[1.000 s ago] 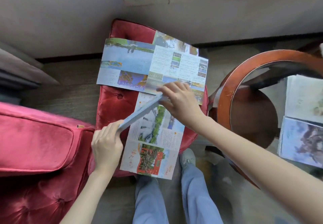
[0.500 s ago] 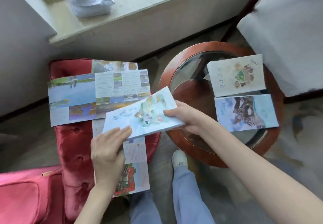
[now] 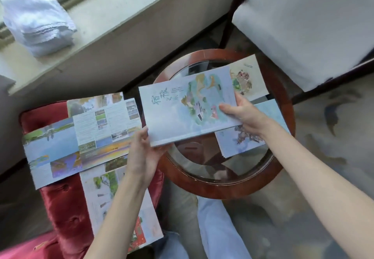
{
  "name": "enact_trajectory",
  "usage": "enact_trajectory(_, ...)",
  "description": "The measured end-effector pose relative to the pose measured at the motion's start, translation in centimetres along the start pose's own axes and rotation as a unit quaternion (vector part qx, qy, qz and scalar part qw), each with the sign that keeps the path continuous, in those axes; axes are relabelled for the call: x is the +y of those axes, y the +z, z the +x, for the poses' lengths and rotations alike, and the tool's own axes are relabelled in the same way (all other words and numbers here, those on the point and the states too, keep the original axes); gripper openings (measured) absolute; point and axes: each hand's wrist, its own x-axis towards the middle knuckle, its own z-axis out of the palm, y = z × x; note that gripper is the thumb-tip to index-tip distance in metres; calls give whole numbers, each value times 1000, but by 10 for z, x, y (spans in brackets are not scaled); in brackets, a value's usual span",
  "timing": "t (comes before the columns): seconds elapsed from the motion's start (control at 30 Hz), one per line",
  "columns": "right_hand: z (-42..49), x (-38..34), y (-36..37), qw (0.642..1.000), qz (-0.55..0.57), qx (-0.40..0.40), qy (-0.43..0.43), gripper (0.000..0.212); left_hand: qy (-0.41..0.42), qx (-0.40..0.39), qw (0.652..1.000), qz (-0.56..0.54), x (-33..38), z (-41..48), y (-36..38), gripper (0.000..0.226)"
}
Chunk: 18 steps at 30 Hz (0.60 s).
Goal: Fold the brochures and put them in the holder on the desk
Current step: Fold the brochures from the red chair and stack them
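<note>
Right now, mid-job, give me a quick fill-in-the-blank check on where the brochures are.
The left hand and right hand hold the folded brochure above the round ____.
Inside its wooden rim lie ____ other brochures, a cream one and a blue one.
The unfolded brochures lie on the ____ stool.
Missing words: table; two; red.
</note>
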Motion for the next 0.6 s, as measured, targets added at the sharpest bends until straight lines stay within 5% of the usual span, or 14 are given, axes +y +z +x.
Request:
enact_trajectory(0.13, 16, -12, -55, 981, -185, 48, 17, 39, 35, 56, 972, 225, -15, 36, 45, 15)
enact_trajectory(0.27, 42, -21, -98, 916, -353, 190, -15, 41, 51, 71, 923, 374, -32, 78, 85, 12)
enact_trajectory(0.43, 72, -15, -133, 870, -414, 268, -9, 43, 95, 112, 840, 523, -55, 125, 128, 24)
enact_trajectory(0.6, 86, 0, -142, 837, -460, 295, 11, 38, 108, 139, 799, 575, -70, 143, 134, 34)
